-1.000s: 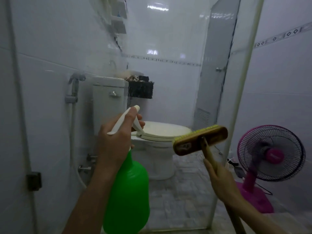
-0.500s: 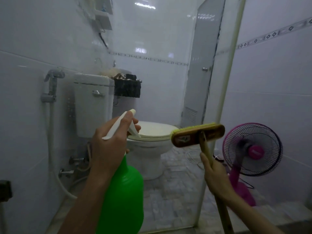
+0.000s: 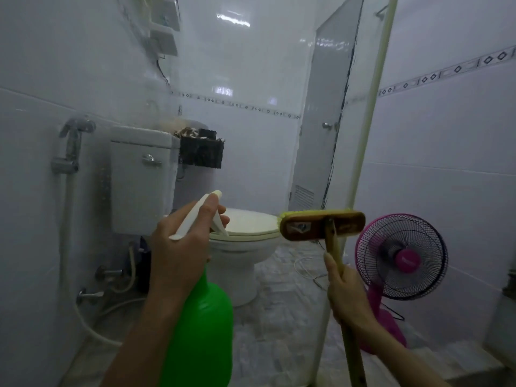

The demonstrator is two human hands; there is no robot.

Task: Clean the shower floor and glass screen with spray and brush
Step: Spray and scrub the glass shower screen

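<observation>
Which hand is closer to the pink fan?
Right. The right hand, gripping the brush by its handle, is just beside the fan, to its left in the picture. The left hand, gripping the bottle, is farther left, past the brush.

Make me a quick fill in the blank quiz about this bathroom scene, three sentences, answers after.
The left hand holds a ____ spray bottle.
The right hand holds the brush by its wooden ____.
The fan at the right is ____.
Answers: green, handle, pink.
</observation>
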